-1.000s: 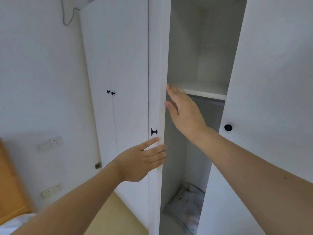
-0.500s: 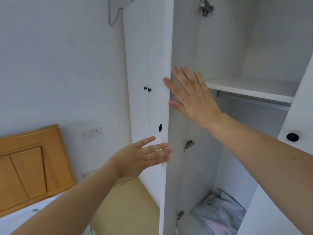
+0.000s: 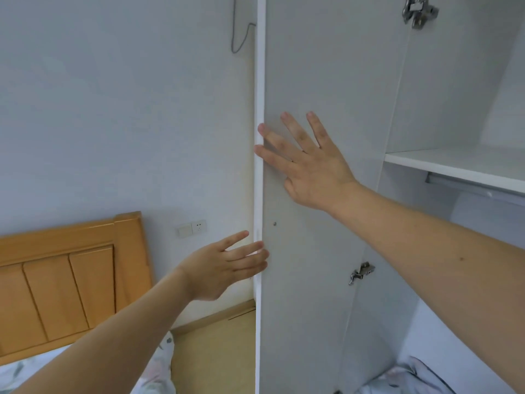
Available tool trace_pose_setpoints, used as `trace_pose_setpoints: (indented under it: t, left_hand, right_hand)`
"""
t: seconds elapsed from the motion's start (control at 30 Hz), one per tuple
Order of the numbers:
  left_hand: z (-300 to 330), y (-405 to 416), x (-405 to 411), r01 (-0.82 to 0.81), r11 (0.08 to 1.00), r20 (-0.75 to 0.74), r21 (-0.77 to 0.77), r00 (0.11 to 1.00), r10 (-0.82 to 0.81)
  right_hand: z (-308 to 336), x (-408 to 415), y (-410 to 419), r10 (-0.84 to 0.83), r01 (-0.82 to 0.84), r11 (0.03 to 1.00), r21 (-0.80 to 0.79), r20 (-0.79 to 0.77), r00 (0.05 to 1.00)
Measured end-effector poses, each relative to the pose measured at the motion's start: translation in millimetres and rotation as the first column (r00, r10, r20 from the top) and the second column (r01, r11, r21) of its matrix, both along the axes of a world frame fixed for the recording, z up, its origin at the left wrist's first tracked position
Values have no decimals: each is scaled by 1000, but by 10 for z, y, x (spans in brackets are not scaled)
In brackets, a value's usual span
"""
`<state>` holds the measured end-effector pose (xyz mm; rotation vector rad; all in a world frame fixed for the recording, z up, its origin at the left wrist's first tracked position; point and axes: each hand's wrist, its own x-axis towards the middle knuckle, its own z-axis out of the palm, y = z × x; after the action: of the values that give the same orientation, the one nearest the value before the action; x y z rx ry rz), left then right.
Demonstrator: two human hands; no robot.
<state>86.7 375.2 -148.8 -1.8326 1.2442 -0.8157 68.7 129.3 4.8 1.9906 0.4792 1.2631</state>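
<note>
Wardrobe door (image 3: 326, 81) stands open, its edge running from 12 to 6 o'clock. The right hand (image 3: 315, 169), fingers spread flat, presses its inner face. The left hand (image 3: 218, 268), fingers straight, touches the edge lower down. A wooden headboard (image 3: 71, 274) sits at 8 o'clock and a shelf (image 3: 454, 163) at 3 o'clock.

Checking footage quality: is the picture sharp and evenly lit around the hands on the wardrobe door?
Head view: soft even light, no glare; right hand casts a faint shadow on the door; left hand slightly blurred; wide-angle stretches the forearms.
</note>
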Motion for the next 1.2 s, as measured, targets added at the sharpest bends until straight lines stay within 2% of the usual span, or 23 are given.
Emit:
trace_pose_setpoints:
  t: [0.13,0.23,0.27,0.37,0.5,0.67,0.8,0.97,1.07,1.2]
  left_hand:
    - [43,126,214,-110,994,-35,-19,993,109]
    - [101,170,326,-248,969,-51,13,967,248]
    - [135,179,349,-253,967,-52,-1,966,253]
    - [163,103,426,-157,987,-25,-24,987,156]
    - [185,-426,379,-51,996,15,-77,998,53]
    - [430,-1311,238,-26,969,-178,-244,984,-19]
    - [517,-2060,-10,-25,937,-304,-349,948,-88]
    - [538,-2857,-327,-47,885,-480,-463,853,-205]
    - [430,-3269,-439,-53,880,-600,-471,751,-276]
    - [246,-3766,-503,16,890,-705,-456,604,-373]
  right_hand:
    - [35,248,232,-147,146,989,-28,-68,987]
    - [53,366,-29,-320,335,939,76,-162,933]
    - [51,370,-175,-326,343,935,91,-164,931]
    - [27,303,-562,-253,270,957,103,-149,956]
    - [3,22,-940,-297,319,942,101,-188,936]
    - [15,-423,-1423,-414,444,891,98,-228,881]
    - [119,-799,-1816,-496,518,850,94,-188,848]
    - [265,-1284,-2254,-628,640,768,12,-177,758]
    - [332,-1497,-2520,-669,671,741,-31,-121,733]
    - [413,-1730,-2741,-764,760,645,-81,-94,639]
